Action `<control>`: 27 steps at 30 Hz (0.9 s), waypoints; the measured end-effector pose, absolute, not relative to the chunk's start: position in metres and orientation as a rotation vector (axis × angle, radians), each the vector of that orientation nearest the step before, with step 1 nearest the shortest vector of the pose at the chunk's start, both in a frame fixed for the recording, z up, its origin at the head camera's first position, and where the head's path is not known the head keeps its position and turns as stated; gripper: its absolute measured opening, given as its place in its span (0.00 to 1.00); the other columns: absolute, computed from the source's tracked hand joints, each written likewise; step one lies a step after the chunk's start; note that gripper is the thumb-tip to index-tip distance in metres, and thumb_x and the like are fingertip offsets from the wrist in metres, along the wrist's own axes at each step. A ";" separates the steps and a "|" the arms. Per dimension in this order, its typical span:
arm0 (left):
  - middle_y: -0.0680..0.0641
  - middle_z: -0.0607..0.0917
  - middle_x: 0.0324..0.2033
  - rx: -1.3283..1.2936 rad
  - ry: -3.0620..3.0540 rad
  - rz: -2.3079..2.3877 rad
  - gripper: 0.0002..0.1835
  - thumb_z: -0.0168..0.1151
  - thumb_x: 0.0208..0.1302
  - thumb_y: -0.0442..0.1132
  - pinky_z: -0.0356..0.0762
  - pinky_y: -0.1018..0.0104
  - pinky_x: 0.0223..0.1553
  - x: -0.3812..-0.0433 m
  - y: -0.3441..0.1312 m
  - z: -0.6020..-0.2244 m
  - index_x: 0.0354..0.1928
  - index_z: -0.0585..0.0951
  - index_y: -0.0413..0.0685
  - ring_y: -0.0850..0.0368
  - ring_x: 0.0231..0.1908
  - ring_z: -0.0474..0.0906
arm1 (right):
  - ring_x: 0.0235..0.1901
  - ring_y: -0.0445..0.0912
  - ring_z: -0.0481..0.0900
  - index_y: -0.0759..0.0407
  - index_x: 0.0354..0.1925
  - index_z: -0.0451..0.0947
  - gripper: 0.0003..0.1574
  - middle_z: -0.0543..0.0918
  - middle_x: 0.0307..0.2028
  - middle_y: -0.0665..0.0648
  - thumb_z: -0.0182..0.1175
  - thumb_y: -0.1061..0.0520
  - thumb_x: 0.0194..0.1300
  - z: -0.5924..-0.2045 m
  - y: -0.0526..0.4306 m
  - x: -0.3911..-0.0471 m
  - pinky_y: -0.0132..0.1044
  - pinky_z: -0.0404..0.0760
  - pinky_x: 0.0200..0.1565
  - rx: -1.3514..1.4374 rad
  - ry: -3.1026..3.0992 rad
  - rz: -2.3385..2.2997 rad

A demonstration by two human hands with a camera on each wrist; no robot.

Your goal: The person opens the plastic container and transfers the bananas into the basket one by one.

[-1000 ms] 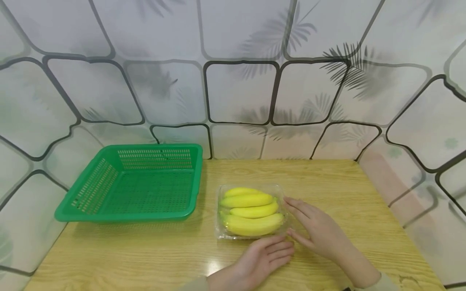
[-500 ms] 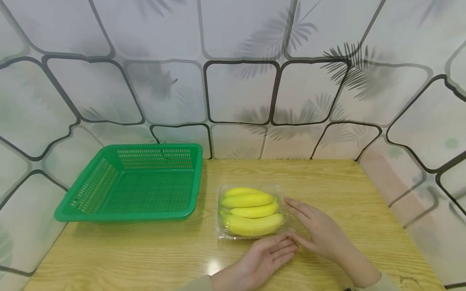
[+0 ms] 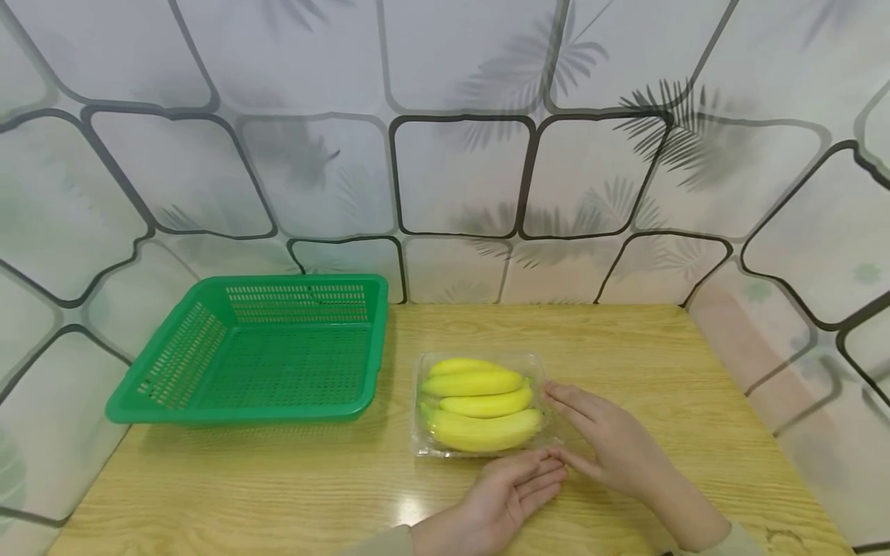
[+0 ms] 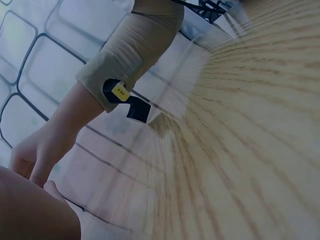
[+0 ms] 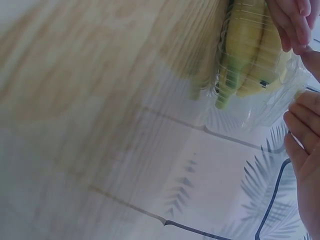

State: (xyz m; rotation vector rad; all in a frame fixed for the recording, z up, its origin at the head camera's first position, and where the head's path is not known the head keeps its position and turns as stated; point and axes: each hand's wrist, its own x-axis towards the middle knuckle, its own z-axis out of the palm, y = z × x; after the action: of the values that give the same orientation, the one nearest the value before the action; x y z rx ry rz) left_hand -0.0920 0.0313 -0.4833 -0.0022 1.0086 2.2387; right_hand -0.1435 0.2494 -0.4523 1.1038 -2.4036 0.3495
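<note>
A clear plastic box [image 3: 421,449] with several yellow bananas [image 3: 483,428] inside lies on the table in the head view. My left hand [image 3: 497,498] is at its front edge, palm turned up and fingers fairly straight toward the right. At the right side of the box is my right hand [image 3: 615,444], with straight fingertips at the edge and the thumb near the front right corner. There the thumb meets the left fingertips. The right wrist view shows the box's side [image 5: 220,60] beside both hands. In the left wrist view, the box is out of sight.
A green plastic basket [image 3: 374,363] with slotted sides stands on the wooden table [image 3: 570,332] to the left of the box. Behind and at both sides rises a patterned wall covering [image 3: 459,177].
My left hand has shifted slightly right, its fingers now meeting the right thumb. The right hand is almost still. The box and basket have not moved.
</note>
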 end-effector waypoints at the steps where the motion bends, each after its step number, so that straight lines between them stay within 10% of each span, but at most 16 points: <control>1: 0.27 0.70 0.73 -0.018 1.021 2.238 0.31 0.50 0.84 0.39 0.69 0.54 0.76 -0.092 0.032 -0.483 0.76 0.60 0.21 0.38 0.76 0.69 | 0.62 0.53 0.84 0.61 0.70 0.78 0.45 0.82 0.68 0.58 0.40 0.29 0.82 -0.452 0.250 -0.144 0.24 0.61 0.78 1.109 -2.396 0.350; 9: 0.38 0.84 0.62 -0.155 1.089 2.266 0.23 0.54 0.82 0.38 0.81 0.63 0.67 -0.092 0.043 -0.485 0.69 0.73 0.29 0.50 0.64 0.83 | 0.58 0.51 0.87 0.59 0.69 0.79 0.42 0.84 0.66 0.57 0.41 0.31 0.83 -0.451 0.249 -0.145 0.44 0.86 0.57 1.152 -2.349 0.349; 27: 0.46 0.88 0.51 -0.228 1.084 2.283 0.18 0.59 0.80 0.40 0.84 0.68 0.62 -0.091 0.048 -0.485 0.62 0.79 0.33 0.61 0.50 0.88 | 0.57 0.51 0.88 0.59 0.68 0.80 0.42 0.84 0.66 0.58 0.43 0.31 0.82 -0.448 0.249 -0.144 0.43 0.87 0.55 1.159 -2.345 0.383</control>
State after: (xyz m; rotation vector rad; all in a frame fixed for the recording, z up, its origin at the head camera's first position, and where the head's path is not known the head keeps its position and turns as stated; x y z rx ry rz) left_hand -0.0914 0.0476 -0.4850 -0.2284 1.0836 2.2832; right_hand -0.1439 0.2489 -0.4480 1.1593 -2.3445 0.3831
